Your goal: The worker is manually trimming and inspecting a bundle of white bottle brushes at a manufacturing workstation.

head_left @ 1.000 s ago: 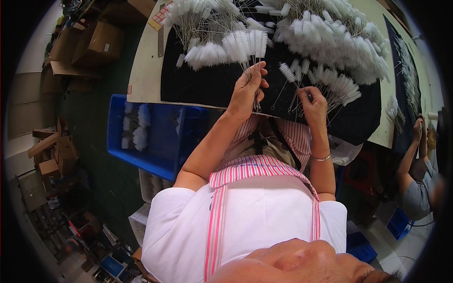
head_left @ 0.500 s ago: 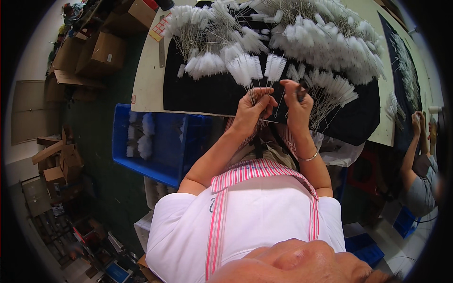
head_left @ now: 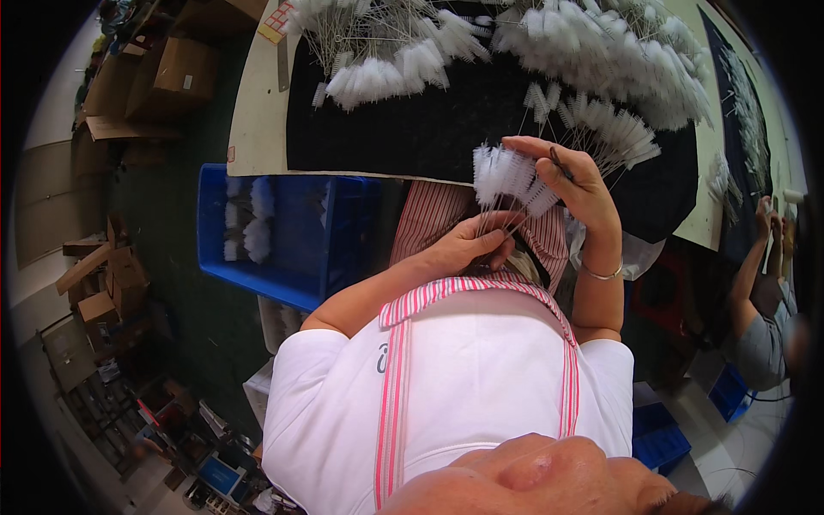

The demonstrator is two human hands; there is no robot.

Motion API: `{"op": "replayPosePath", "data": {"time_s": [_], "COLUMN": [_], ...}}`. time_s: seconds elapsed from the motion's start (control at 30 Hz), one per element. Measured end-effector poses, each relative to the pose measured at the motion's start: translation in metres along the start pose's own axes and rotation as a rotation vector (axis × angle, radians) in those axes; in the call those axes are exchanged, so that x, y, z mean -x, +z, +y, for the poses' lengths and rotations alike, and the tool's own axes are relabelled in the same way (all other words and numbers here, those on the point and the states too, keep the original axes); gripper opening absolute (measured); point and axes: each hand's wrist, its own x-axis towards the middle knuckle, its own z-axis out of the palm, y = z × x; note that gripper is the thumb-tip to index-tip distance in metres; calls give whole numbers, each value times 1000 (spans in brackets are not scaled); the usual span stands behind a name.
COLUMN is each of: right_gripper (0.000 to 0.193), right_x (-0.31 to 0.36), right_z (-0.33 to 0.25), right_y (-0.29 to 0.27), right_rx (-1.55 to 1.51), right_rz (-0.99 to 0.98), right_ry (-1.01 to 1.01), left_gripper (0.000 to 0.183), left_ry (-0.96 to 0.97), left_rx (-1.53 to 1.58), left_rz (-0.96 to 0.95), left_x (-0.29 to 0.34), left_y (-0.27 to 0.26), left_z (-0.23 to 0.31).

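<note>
My left hand is closed round the wire stems of a bunch of white bristle tube brushes, held upright in front of my apron, below the table's near edge. Against the right side of the bristle heads rests my right hand, its fingers reaching over their tops. A small dark tool is lodged between its fingers; its exact kind is unclear. On the black cloth to the right lies a fanned pile of loose brushes. Larger piles of white brushes cover the back.
A blue crate with some white brushes stands left of my lap. A metal ruler lies on the table's left edge. Cardboard boxes are stacked at far left. Another person works at the right beside a second brush-covered cloth.
The bunch of brushes has come down off the table edge toward my lap, in my left hand. My right hand has moved onto the bristle heads.
</note>
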Motion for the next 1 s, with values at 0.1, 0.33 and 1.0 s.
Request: {"op": "replayPosePath", "data": {"time_s": [0.1, 0.33, 1.0], "right_gripper": [34, 39, 32], "right_x": [7, -4, -17], "right_z": [5, -4, -70], "right_y": [-2, 3, -30], "right_rx": [147, -130, 1394], "right_rz": [72, 642, 242], "right_ry": [43, -129, -257], "left_gripper": [40, 39, 22], "left_ry": [42, 274, 327], "left_rx": [105, -14, -294], "left_rz": [9, 102, 337], "left_x": [0, -9, 1], "left_y": [-5, -11, -13], "left_z": [-2, 15, 46]}}
